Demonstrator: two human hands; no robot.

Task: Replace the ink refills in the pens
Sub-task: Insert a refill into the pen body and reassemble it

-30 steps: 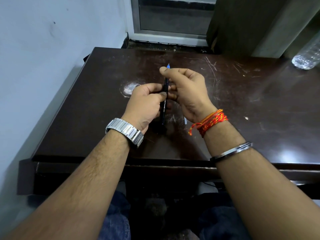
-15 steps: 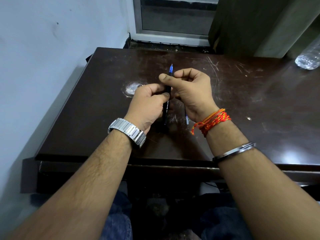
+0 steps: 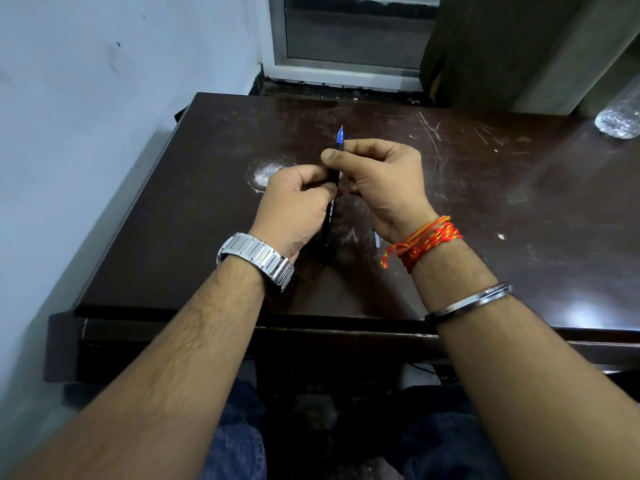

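I hold a black pen point(image 3: 329, 216) upright over the dark wooden table point(image 3: 502, 209). My left hand point(image 3: 294, 206) grips the barrel at its middle, with white lettering showing below the fingers. My right hand point(image 3: 381, 178) pinches the pen's upper end between thumb and fingers. A blue refill tip point(image 3: 340, 135) with a metal point sticks out above my right thumb. A thin pale stick, possibly a loose refill point(image 3: 376, 240), lies on the table, mostly hidden under my right wrist.
A clear plastic bottle point(image 3: 620, 119) lies at the table's far right. A white wall runs along the left, a window frame point(image 3: 346, 64) stands behind. The table's front edge point(image 3: 242, 320) is near my forearms, with my knees below.
The blue tip shows further above my right fingers than before. Both hands have stayed on the pen and moved little.
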